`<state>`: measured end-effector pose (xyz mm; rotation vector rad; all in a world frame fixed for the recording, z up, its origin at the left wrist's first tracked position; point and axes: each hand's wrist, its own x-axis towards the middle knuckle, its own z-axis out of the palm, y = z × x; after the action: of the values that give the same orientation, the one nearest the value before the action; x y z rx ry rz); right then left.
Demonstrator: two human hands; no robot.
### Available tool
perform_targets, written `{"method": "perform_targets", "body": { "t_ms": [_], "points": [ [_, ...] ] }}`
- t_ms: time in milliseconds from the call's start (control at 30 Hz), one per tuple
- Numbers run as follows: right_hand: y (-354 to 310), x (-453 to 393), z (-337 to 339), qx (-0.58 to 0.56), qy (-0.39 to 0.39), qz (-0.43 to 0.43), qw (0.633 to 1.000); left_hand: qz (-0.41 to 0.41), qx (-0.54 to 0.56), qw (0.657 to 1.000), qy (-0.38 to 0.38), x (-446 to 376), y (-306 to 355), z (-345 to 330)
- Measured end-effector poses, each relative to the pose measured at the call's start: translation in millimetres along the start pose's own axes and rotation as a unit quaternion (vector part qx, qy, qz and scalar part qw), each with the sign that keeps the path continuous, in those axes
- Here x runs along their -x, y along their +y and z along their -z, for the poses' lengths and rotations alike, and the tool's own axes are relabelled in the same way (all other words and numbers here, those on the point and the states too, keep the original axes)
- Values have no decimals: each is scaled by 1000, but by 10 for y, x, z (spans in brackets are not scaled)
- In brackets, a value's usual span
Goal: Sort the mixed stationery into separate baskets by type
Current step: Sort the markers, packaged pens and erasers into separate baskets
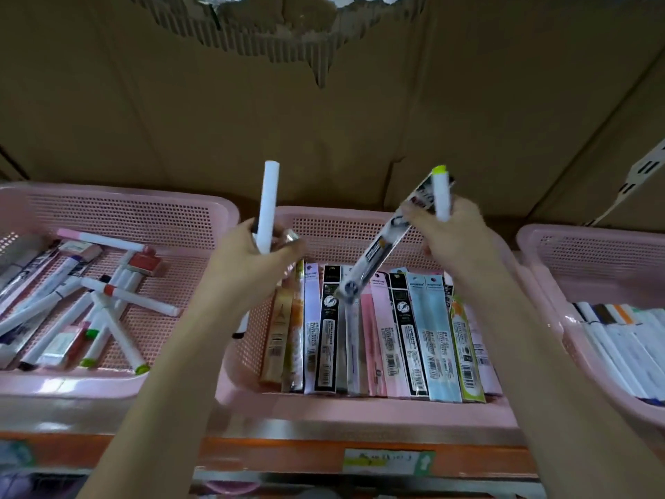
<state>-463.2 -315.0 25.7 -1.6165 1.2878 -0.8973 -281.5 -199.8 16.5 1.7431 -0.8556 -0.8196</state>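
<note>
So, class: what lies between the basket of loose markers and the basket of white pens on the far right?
Head view: the middle basket of upright flat packets sits between the markers basket and the pens basket.

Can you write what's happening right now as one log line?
left hand: holds white marker | right hand: holds yellow-tipped marker and packet | above middle basket

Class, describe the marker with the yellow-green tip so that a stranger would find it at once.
Start at the middle pink basket of flat packets. Above its back right corner the right hand holds two things: a long clear packet and the marker. Only the marker is a white tube with a yellow-green tip, pointing up.
</note>
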Motion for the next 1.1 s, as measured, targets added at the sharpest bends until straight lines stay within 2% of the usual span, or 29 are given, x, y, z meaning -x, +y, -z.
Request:
{"method": "perform_targets", "body": {
  "t_ms": [67,200,367,533,600,733,833,900,1000,1100],
  "points": [
    [36,56,-206,69,-84,-13,994,-6,-6,1000,17,-13,22,80],
    [75,169,-755,162,-213,28,963,-30,-59,997,42,62,2,224],
    [75,168,-1125,230,-277,14,933,-34,-81,993,80,148,-63,458],
    [68,307,-1184,361,-358,35,860,-24,-29,996,75,154,-76,386],
    [23,331,-1139,362,-383,13,850,-38,-23,997,63,140,-39,278],
    [28,217,-719,356,-300,38,884,-63,-13,998,28,112,58,23],
    [99,158,-221,228,-198,39,953,-84,-7,996,15,120,153,-232],
    [176,162,118,110,-75,33,991,-82,7,997,4,147,240,-442],
    [352,177,622,-15,89,10,996,-82,16,996,-44,206,345,-820],
    [481,177,1132,-65,142,-30,987,-93,4,992,-80,276,476,-1285]
  ]
}}
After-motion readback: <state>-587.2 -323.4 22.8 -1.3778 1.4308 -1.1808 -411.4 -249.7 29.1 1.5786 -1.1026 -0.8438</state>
